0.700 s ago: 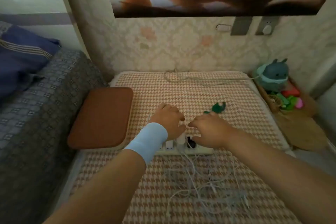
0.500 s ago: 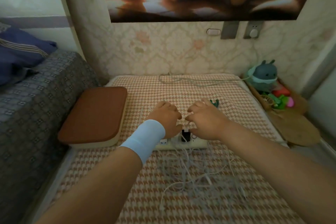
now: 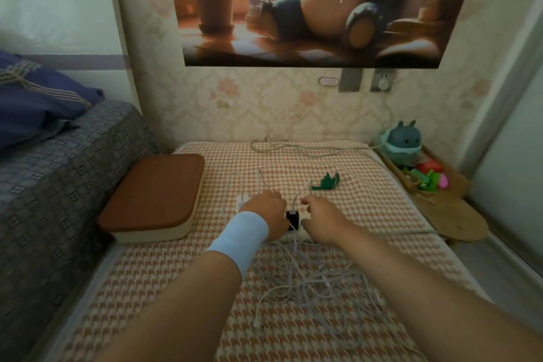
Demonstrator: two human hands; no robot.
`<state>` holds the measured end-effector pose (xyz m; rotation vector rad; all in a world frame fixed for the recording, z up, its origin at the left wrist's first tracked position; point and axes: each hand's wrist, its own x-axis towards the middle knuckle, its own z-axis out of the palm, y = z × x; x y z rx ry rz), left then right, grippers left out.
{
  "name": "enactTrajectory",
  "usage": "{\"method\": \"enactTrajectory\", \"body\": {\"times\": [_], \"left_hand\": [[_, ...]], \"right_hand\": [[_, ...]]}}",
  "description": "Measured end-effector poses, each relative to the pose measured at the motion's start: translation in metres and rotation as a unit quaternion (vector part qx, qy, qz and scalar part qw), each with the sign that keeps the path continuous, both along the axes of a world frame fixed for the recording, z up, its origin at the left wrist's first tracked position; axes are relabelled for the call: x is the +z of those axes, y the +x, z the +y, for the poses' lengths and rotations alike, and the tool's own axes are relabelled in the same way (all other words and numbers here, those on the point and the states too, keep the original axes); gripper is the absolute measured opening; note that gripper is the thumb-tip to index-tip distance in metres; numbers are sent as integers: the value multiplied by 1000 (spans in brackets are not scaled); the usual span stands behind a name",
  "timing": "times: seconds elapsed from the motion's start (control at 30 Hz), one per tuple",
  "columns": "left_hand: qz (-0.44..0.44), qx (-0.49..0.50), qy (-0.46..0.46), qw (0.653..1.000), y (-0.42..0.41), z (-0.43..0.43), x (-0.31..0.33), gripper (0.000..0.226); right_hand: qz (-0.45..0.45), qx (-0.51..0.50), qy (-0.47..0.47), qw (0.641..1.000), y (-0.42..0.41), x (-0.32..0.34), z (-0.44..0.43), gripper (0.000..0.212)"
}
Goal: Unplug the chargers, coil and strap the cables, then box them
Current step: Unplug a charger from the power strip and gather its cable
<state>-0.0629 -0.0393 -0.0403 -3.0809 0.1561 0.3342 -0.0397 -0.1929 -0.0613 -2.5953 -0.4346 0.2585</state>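
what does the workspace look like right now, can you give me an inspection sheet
surface: houndstooth mat, mostly bare.
job's things: black charger plugged into power strip; lidded box shut, at left.
clutter: green straps.
grippers: left hand and right hand flank the charger; grip unclear.
cables: white cable tangle, uncoiled, near the person.
surroundings: bed left, plush toy right, poster on wall.

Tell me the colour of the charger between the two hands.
Black: the charger sits plugged in between the left hand and right hand, seen in the head view.
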Motion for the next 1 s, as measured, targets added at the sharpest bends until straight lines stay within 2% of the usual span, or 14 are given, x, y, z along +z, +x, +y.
{"method": "enactTrajectory", "body": {"times": [0.1, 0.23, 0.3, 0.37, 0.47, 0.63, 0.77, 0.83, 1.0], "left_hand": [[-6, 15, 15, 1000, 11, 1, -11, 41], [-50, -30, 52, 997, 11, 1, -29, 36], [-79, -55, 79, 992, 12, 2, -36, 42], [-95, -66, 80, 990, 14, 5, -40, 53], [-111, -85, 62, 988, 14, 12, -47, 57], [-104, -74, 30, 991, 18, 14, -52, 58], [-98, -71, 26, 992, 17, 12, -54, 56], [-97, -68, 31, 993, 14, 10, -54, 55], [-83, -69, 65, 992, 19, 12, -56, 55]], "right_hand": [[55, -50, 130, 989, 15, -16, 15, 47], [94, -134, 333, 929, 31, -35, 37, 16], [85, -147, 385, 907, 36, -41, 43, 30], [66, -173, 413, 892, 40, -49, 48, 44], [48, -218, 447, 866, 44, -60, 59, 51], [17, -266, 399, 878, 56, -60, 74, 62], [-18, -296, 413, 861, 51, -61, 78, 61], [-41, -287, 432, 854, 49, -55, 80, 62], [-106, -213, 555, 797, 72, 24, 76, 54]]}}
